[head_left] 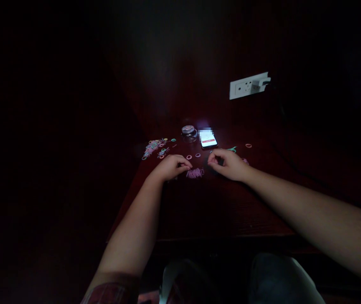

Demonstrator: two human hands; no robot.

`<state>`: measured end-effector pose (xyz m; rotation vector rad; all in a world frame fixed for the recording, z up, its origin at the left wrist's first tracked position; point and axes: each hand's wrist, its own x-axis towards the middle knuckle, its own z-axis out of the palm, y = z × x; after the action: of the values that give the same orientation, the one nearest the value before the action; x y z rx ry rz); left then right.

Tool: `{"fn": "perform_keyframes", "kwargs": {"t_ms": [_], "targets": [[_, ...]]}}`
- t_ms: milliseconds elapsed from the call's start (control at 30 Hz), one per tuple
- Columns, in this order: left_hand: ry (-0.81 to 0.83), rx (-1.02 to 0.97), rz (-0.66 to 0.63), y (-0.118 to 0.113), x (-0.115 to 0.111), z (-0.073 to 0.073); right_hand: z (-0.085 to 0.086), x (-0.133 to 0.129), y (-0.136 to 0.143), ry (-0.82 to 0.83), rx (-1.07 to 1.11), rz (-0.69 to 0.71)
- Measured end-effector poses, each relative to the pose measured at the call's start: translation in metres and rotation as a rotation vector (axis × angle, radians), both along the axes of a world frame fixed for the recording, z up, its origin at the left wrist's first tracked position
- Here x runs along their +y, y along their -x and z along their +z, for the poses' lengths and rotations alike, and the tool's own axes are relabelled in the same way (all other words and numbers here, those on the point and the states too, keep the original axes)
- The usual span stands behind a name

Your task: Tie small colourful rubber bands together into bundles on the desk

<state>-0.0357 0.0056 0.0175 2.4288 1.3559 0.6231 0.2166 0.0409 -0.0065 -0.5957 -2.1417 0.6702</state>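
On the dark red table (pixel 199 211) lies a small pile of pinkish-purple bands (pixel 195 173). My left hand (pixel 174 166) is at the left edge of this pile, its thumb and fingertips pinched together; anything between them is too small to name. To the right of the pile, my right hand (pixel 227 164) has its thumb and index fingertips pressed together in a ring shape, and what they hold, if anything, cannot be made out. Single rings, a pink one (pixel 189 157) and a purple one (pixel 198 155), lie between the hands, just behind the pile.
A larger heap of mixed coloured bands (pixel 153 148) lies at the back left. Behind the hands stand a round clear container (pixel 188 131) and a lit phone (pixel 208 139). Green scissors-like item (pixel 232 149) and an orange ring (pixel 248 145) are at right. A wall socket (pixel 248 85) holds a plug.
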Motion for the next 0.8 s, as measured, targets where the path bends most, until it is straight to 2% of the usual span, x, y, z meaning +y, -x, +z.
{"fn": "perform_keyframes", "kwargs": {"t_ms": [267, 533, 633, 800], "targets": [[0.037, 0.017, 0.042, -0.002, 0.001, -0.003, 0.001, 0.000, 0.001, 0.001, -0.011, 0.002], [0.039, -0.005, 0.029, -0.003, 0.001, -0.010, -0.002, 0.002, 0.001, -0.016, -0.019, -0.016], [0.034, -0.034, 0.166, 0.005, 0.004, -0.014, -0.004, 0.003, 0.001, -0.007, -0.005, -0.008], [-0.012, 0.029, 0.643, 0.030, 0.015, -0.020, -0.007, 0.004, 0.001, -0.002, 0.006, 0.011]]}}
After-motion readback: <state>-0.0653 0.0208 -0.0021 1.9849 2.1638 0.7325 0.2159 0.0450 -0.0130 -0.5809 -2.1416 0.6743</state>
